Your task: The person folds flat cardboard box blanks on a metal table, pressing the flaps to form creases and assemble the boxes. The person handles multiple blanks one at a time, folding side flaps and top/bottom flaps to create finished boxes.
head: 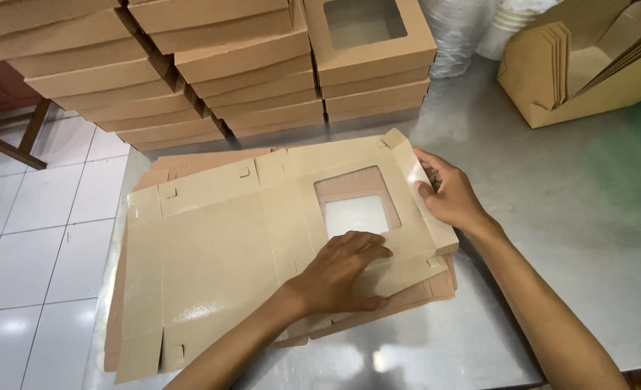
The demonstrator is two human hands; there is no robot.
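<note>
I had one head-worn view — it looked steeply down, close over the shiny grey metal table.

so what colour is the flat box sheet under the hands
Light kraft brown flat box sheet, glossy inside face, seen in the head view.

Far edge: stacks of folded boxes form a wall just behind the flat box blank, blocking reach that way.
Far right corner: an open carton of flat sheets stands there, well apart from the blank.
Right side: bare steel table beside the right hand leaves a wide passage.
Near edge: open strip of table below the left hand.
Left: table ends; tiled floor beyond.
</note>
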